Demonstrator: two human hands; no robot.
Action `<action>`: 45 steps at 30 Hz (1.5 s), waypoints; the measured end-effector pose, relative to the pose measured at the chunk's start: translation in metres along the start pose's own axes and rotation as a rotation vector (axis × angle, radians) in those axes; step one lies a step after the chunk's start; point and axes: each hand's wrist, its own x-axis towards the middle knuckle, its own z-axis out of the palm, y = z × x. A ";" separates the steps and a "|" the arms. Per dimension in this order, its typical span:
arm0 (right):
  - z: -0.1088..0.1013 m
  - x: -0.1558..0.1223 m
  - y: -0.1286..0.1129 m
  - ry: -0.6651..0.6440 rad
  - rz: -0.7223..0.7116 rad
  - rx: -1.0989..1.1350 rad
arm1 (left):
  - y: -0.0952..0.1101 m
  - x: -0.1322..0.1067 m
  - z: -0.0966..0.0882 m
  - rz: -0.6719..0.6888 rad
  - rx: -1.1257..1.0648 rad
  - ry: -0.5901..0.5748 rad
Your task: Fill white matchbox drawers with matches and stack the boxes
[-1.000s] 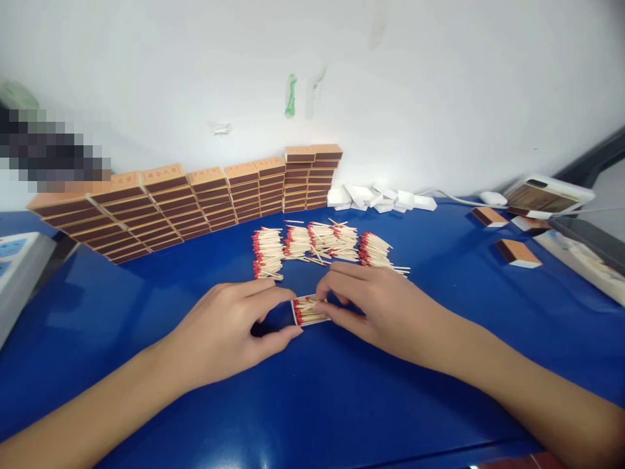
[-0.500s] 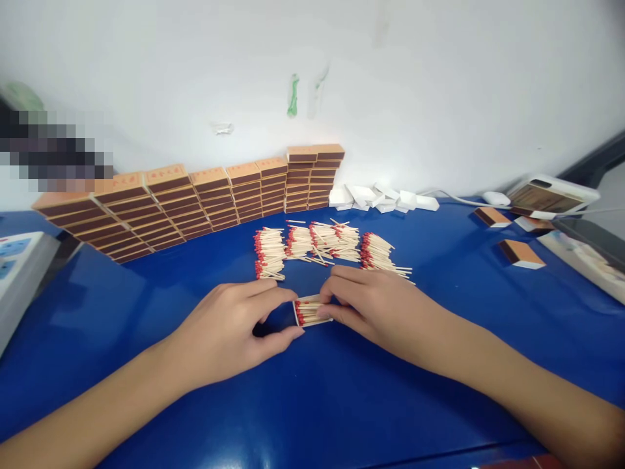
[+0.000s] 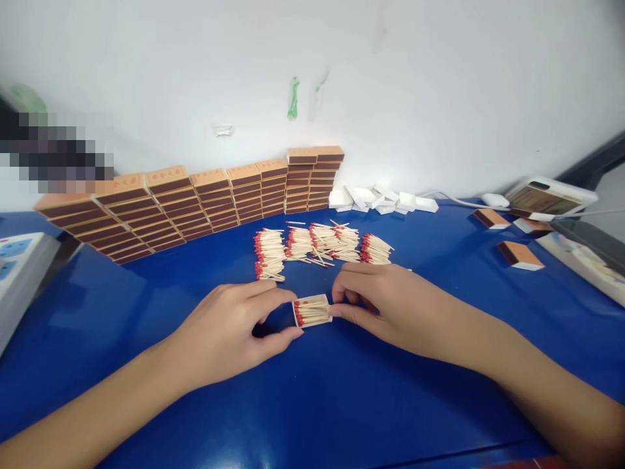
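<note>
A white matchbox tray (image 3: 324, 300) full of red-tipped matches (image 3: 311, 314) lies on the blue table, heads to the left. My left hand (image 3: 239, 326) grips its left end, index fingertip at the far corner and thumb at the near one. My right hand (image 3: 385, 296) is at the tray's right end, fingers curled and thumb tip touching by the match ends. Whatever its fingertips pinch is too small to make out. Just beyond are loose match piles (image 3: 269, 254), the rightmost pile (image 3: 375, 249) partly hidden by my right hand.
Stacked matchboxes (image 3: 215, 198) line the wall at back left. Empty white trays (image 3: 375, 197) lie in a heap at back centre. Several matchboxes (image 3: 520, 255) sit on the right near a white-cased device (image 3: 551, 194) and cable. A white box (image 3: 24, 280) stands at far left.
My right hand has drawn back slightly to the right, from over the matches to the tray's right edge, uncovering more of them. My left hand stays in place.
</note>
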 end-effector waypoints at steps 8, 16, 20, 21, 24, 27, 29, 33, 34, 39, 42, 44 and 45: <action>0.002 0.002 0.002 0.049 -0.053 0.013 | 0.000 0.000 0.000 -0.002 0.002 -0.003; 0.001 0.001 -0.003 0.051 -0.045 0.033 | 0.001 0.000 0.000 0.008 0.000 0.005; 0.000 0.001 -0.002 0.008 -0.049 0.034 | 0.001 0.000 -0.001 0.005 -0.004 -0.001; 0.000 0.002 -0.001 0.001 -0.054 0.033 | 0.001 0.000 -0.001 0.003 -0.005 -0.002; 0.003 0.003 0.000 0.002 -0.060 0.017 | 0.001 0.000 -0.001 -0.002 -0.008 -0.006; 0.007 0.004 0.000 0.024 -0.077 -0.004 | 0.001 0.000 -0.001 -0.007 -0.014 -0.014; 0.009 0.006 0.000 0.044 -0.091 -0.013 | 0.001 0.000 -0.001 -0.006 -0.017 -0.013; 0.013 0.008 -0.003 0.054 -0.113 -0.015 | 0.002 0.000 -0.001 0.000 -0.017 -0.006; 0.013 0.008 -0.004 0.051 -0.117 -0.016 | 0.002 0.001 -0.001 0.002 -0.015 -0.004; 0.012 0.007 0.001 0.147 -0.121 -0.025 | 0.001 0.000 -0.001 0.000 -0.005 0.002; 0.010 0.010 0.011 0.271 -0.045 -0.068 | 0.001 0.000 -0.001 0.002 -0.003 0.003; 0.009 0.012 0.018 0.312 0.026 -0.121 | 0.001 0.000 -0.001 0.000 -0.003 0.006; 0.009 0.013 0.021 0.320 0.059 -0.146 | 0.001 -0.001 -0.001 -0.002 -0.002 0.006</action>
